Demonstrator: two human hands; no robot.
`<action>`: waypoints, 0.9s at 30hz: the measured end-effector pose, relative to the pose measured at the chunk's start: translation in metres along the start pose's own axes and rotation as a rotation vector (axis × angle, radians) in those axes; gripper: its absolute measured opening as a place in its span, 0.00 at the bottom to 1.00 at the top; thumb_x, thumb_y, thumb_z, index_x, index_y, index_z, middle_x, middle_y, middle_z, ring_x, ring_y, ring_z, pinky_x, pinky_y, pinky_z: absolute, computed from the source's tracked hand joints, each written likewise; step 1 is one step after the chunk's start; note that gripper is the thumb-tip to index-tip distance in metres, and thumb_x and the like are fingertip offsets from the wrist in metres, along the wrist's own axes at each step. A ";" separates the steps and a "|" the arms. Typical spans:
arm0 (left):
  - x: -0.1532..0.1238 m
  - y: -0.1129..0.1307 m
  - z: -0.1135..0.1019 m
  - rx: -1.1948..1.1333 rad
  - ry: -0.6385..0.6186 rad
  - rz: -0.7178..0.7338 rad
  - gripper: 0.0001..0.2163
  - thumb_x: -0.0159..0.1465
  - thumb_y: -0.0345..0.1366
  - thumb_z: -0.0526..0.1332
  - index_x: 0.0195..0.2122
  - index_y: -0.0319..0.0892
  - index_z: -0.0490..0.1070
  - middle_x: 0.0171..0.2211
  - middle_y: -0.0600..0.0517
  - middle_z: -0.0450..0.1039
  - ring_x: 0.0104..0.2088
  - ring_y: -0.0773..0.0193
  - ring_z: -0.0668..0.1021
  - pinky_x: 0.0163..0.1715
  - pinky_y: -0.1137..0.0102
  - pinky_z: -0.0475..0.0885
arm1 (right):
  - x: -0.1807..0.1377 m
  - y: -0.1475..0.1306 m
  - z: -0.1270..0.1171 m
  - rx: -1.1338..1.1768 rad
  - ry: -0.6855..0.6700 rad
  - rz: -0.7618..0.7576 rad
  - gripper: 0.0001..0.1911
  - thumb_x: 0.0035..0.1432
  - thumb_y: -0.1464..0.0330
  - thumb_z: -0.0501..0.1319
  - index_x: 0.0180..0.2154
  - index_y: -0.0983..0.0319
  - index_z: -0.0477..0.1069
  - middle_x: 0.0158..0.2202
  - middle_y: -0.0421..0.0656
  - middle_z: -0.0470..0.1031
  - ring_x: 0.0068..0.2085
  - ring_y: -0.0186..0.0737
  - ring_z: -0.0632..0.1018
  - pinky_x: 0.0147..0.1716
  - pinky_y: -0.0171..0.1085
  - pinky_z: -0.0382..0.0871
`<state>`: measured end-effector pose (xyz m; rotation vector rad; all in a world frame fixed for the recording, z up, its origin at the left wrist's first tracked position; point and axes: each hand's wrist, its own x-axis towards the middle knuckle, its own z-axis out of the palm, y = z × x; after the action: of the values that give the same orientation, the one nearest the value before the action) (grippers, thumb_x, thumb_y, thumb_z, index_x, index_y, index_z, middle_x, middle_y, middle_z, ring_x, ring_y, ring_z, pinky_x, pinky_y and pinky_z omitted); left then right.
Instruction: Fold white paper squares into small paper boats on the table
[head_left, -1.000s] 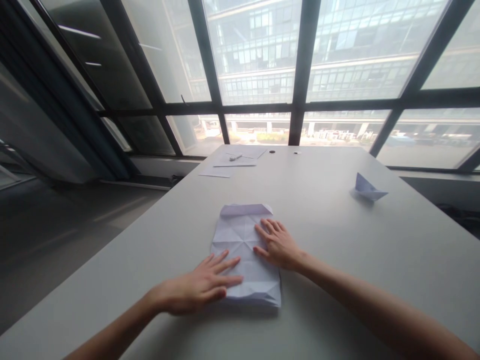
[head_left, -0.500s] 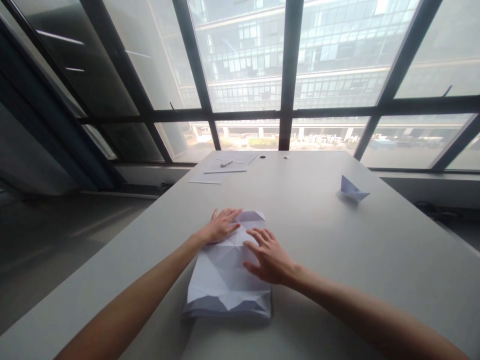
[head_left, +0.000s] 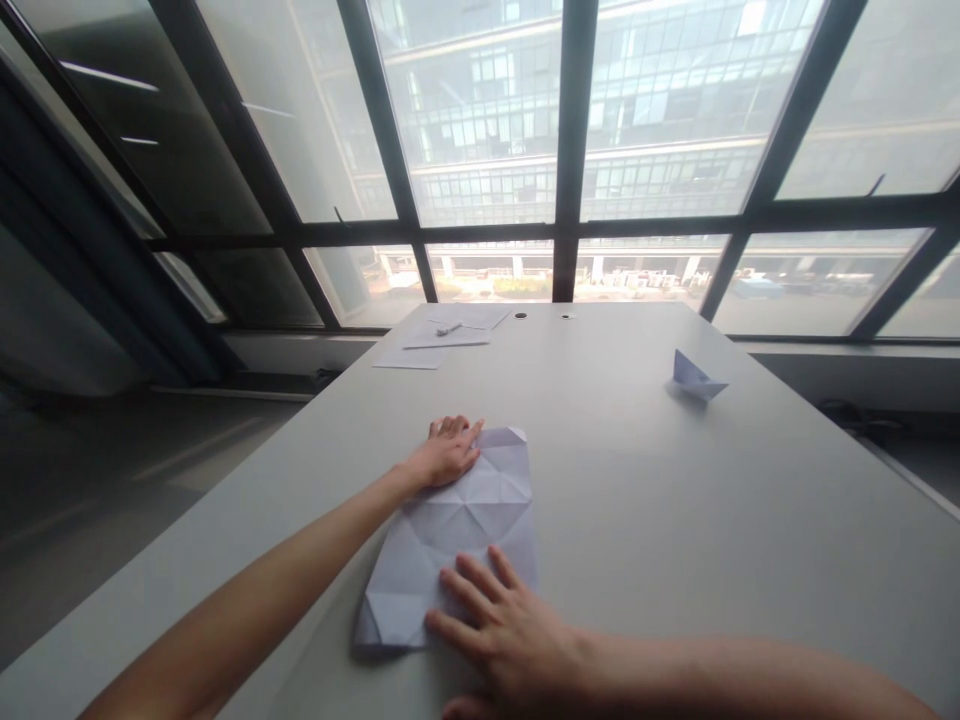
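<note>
A creased sheet of white paper lies on the table in front of me, its fold lines meeting in a star shape near the middle. Its far right corner and near left corner are bent. On its far left edge rests my left hand, palm down with nothing gripped. My right hand lies with spread fingers over the near right part of the paper and hides that corner.
A folded paper boat stands at the right of the white table. Farther back on the left are several flat paper sheets with a small white object on top. Large windows rise beyond the far edge.
My right hand has slid from the paper's middle toward its near edge. The near edge, raised and crumpled before, now lies flatter. My left hand stays at the far left.
</note>
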<state>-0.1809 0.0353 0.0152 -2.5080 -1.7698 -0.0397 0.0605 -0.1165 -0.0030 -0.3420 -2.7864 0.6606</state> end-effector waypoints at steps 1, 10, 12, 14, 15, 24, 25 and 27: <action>0.002 0.005 -0.003 0.025 0.014 0.008 0.27 0.68 0.41 0.52 0.67 0.38 0.56 0.58 0.35 0.62 0.59 0.42 0.62 0.60 0.46 0.47 | -0.001 0.000 -0.001 0.015 -0.004 0.003 0.42 0.61 0.42 0.53 0.69 0.56 0.50 0.71 0.56 0.49 0.70 0.64 0.49 0.64 0.67 0.39; 0.084 0.108 0.007 -0.485 0.215 -0.191 0.23 0.58 0.28 0.60 0.56 0.41 0.71 0.50 0.40 0.69 0.51 0.48 0.71 0.55 0.56 0.64 | 0.003 -0.011 -0.007 0.005 0.034 0.015 0.41 0.63 0.44 0.53 0.68 0.60 0.51 0.71 0.57 0.47 0.70 0.63 0.47 0.65 0.66 0.40; 0.110 0.125 0.013 -0.560 0.268 -0.230 0.18 0.61 0.29 0.58 0.52 0.37 0.73 0.44 0.42 0.71 0.45 0.54 0.75 0.52 0.61 0.68 | 0.004 -0.012 -0.010 -0.030 0.059 0.009 0.41 0.62 0.44 0.54 0.67 0.61 0.52 0.71 0.58 0.47 0.70 0.63 0.48 0.64 0.66 0.43; 0.130 0.136 0.017 -0.638 0.321 -0.230 0.15 0.62 0.28 0.55 0.48 0.37 0.75 0.41 0.44 0.73 0.41 0.59 0.76 0.47 0.65 0.70 | 0.003 -0.011 -0.013 -0.064 0.096 -0.013 0.41 0.61 0.44 0.57 0.66 0.60 0.55 0.70 0.57 0.48 0.70 0.61 0.50 0.64 0.63 0.47; 0.135 0.140 0.019 -0.678 0.341 -0.218 0.14 0.62 0.28 0.55 0.47 0.37 0.75 0.41 0.45 0.74 0.38 0.60 0.76 0.45 0.67 0.71 | 0.000 -0.010 -0.015 -0.074 0.115 -0.044 0.39 0.61 0.45 0.58 0.65 0.60 0.57 0.70 0.57 0.51 0.69 0.59 0.53 0.65 0.61 0.49; 0.139 0.140 0.035 -0.906 0.471 -0.143 0.12 0.66 0.33 0.53 0.41 0.39 0.75 0.35 0.48 0.77 0.34 0.61 0.77 0.36 0.69 0.72 | -0.083 0.126 -0.126 -0.122 0.771 0.259 0.07 0.63 0.69 0.58 0.40 0.57 0.74 0.42 0.46 0.76 0.44 0.44 0.75 0.46 0.44 0.71; 0.139 0.141 0.035 -0.914 0.469 -0.131 0.11 0.66 0.33 0.53 0.41 0.39 0.75 0.33 0.49 0.77 0.34 0.61 0.76 0.35 0.69 0.71 | -0.098 0.157 -0.148 -0.229 0.861 0.388 0.07 0.62 0.70 0.58 0.40 0.58 0.74 0.43 0.48 0.75 0.46 0.47 0.74 0.48 0.46 0.70; 0.135 0.146 0.034 -0.911 0.457 -0.077 0.11 0.65 0.33 0.54 0.40 0.40 0.76 0.32 0.50 0.76 0.33 0.62 0.76 0.35 0.70 0.70 | -0.131 0.219 -0.188 -0.465 0.955 0.677 0.12 0.59 0.72 0.61 0.45 0.61 0.74 0.50 0.54 0.72 0.52 0.54 0.71 0.51 0.52 0.66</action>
<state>0.0010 0.1156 -0.0165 -2.5429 -1.8768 -1.5987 0.2769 0.1129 0.0319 -1.3140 -1.8161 -0.0913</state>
